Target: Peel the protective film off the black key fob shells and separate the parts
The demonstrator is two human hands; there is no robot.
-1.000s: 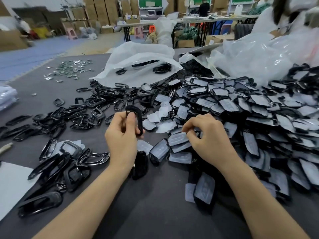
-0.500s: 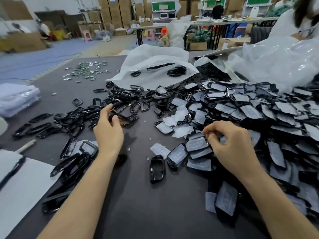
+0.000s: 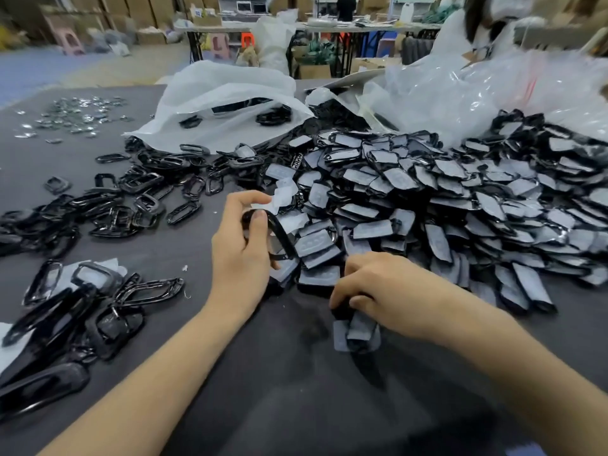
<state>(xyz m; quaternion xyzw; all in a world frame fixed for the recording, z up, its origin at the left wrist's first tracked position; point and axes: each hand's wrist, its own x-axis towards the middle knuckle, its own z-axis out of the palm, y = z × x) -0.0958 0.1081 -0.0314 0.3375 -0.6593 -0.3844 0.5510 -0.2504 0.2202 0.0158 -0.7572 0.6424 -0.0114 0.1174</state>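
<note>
My left hand [image 3: 241,255] grips a glossy black key fob shell [image 3: 279,236] upright near the table's middle, thumb on its top edge, with a scrap of whitish film [image 3: 263,205] at my fingertips. My right hand [image 3: 378,292] curls round a film-covered black shell [image 3: 357,334] at the near edge of the big heap of film-covered shells [image 3: 444,205]. Bare black frames [image 3: 131,205] lie scattered on the left.
The dark table [image 3: 263,390] carries more peeled black parts [image 3: 65,324] at the near left, small silver pieces [image 3: 75,115] at the far left and white plastic bags [image 3: 223,100] at the back. A person sits behind the bags at the far right.
My left hand came back from the frames on the left and now holds a black shell up. My right hand dropped toward me and took a film-covered shell from the heap's edge.
</note>
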